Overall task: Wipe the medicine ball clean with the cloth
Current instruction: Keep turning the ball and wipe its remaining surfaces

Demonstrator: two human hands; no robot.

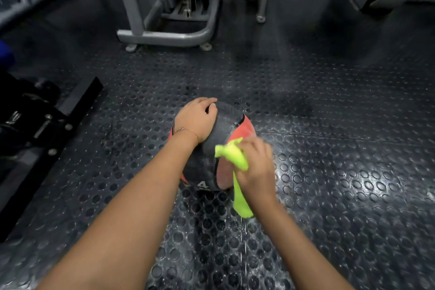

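Observation:
A black and red medicine ball point(222, 129) rests on the studded rubber floor in the middle of the view. My left hand point(196, 119) lies flat over its upper left side, fingers curled on the top. My right hand point(256, 163) grips a bright yellow-green cloth point(235, 156) and presses it against the ball's right side. One end of the cloth hangs down below my wrist toward the floor. The hand looks slightly blurred. A white number shows at the ball's lower front.
The grey base frame of a gym machine point(164, 35) stands on the floor beyond the ball. Black equipment with bolts point(42, 125) lies to the left. Wet sheen shows on the dark floor point(341, 172) at the right.

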